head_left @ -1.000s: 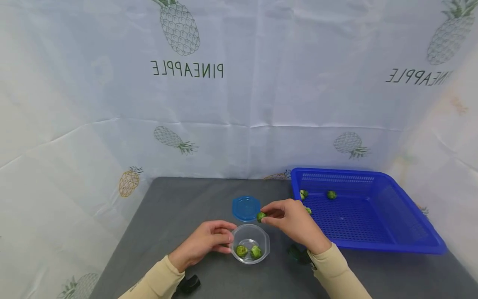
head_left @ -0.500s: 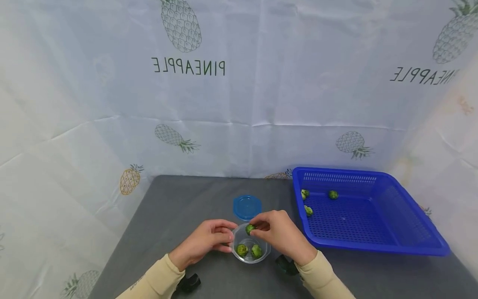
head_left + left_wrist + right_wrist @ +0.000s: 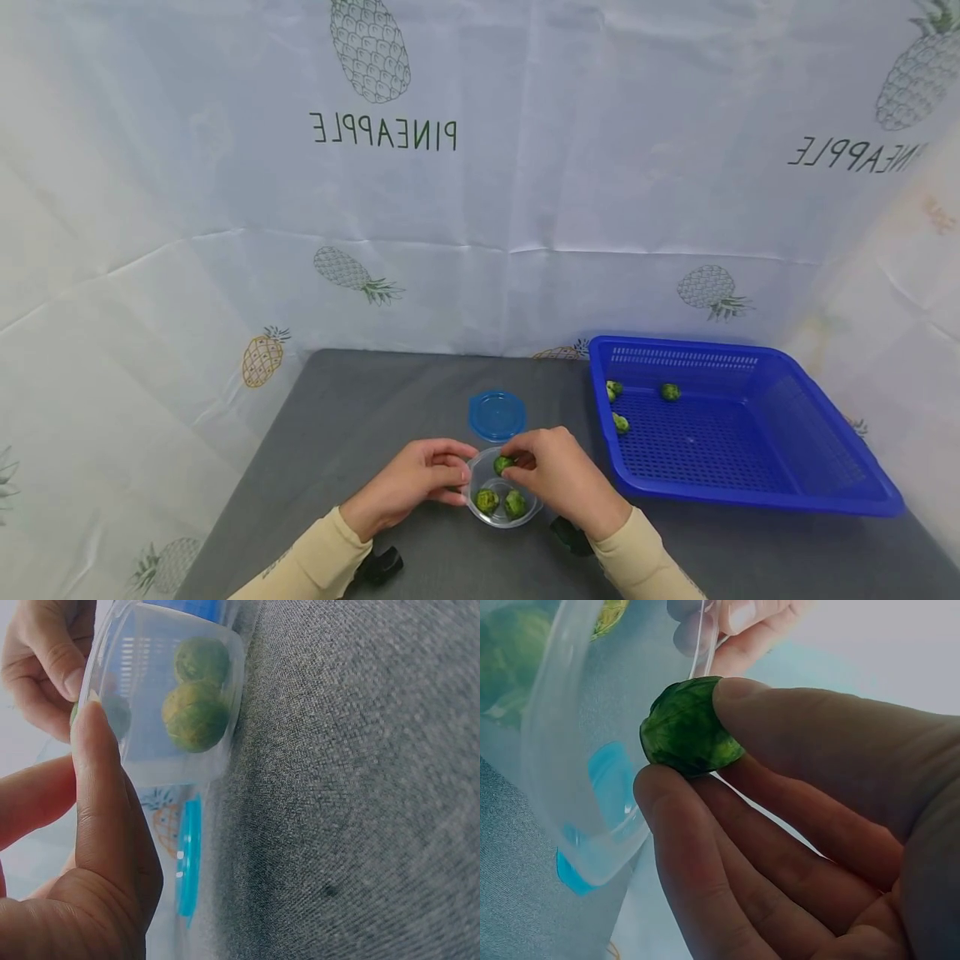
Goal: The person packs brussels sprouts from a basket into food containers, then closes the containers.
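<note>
We find the left hand (image 3: 412,483) at lower centre of the head view, extended from lower left, its thumb and fingers gripping the side of a clear tub (image 3: 500,485). The right hand (image 3: 564,477), fingers pointing left over the rim, pinches a sprout (image 3: 503,465) at the tub's mouth. We note two other sprouts (image 3: 487,501) on the tub's bottom.

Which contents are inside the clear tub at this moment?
Two sprouts lie at the bottom of the tub. The right hand pinches a third sprout at the rim, partly covering it. In the head view, that hand also hides part of the tub.
</note>
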A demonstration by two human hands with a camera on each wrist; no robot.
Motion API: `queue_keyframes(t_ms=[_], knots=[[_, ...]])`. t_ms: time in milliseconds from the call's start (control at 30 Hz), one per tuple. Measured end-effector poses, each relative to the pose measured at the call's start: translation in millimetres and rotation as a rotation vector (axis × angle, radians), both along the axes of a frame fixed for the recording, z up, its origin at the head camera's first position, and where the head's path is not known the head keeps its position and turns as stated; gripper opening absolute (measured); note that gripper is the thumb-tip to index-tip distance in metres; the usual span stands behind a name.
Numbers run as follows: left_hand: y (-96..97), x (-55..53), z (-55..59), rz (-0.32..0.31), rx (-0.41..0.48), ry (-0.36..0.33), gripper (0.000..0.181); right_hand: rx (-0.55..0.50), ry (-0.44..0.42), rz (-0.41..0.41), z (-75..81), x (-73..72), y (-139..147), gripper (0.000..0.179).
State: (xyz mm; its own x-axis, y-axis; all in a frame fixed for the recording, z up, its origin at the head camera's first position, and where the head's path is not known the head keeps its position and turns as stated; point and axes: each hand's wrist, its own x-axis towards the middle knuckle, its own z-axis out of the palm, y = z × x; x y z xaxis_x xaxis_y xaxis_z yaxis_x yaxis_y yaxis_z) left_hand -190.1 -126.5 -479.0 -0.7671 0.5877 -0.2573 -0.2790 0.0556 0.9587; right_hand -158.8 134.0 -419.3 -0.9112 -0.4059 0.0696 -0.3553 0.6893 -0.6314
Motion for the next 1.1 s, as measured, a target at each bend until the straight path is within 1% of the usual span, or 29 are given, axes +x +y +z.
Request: queue_keyframes(t_ms=[167,400,600,733,933,1100], knots=[[0.3,-0.1,0.3,0.004,-0.003,0.004,0.045,-0.002,0.008,0.016,-2.3,0.3,-3,0.015],[1.0,0.1,0.5,0.002,-0.002,0.01,0.045,0.011,-0.013,0.031,-6.2,0.7,-6,0.015],[0.5,0.2,0.4,0.003,0.0,0.018,0.045,0.013,0.01,0.047,-7.8,0.6,-9,0.016],[3.5,-1.2,1.4,-0.007,0.003,0.019,0.046,0.018,0.037,0.03,-7.0,0.9,-5,0.015],[5.2,-1.7,1.8,-0.004,-0.012,0.018,0.047,0.009,0.04,0.001,0.8,2.6,6,0.016],[3.9,0.7,0.2,0.007,-0.02,0.022,0.048,0.027,0.04,-0.042,15.3,5.3,24,0.016]])
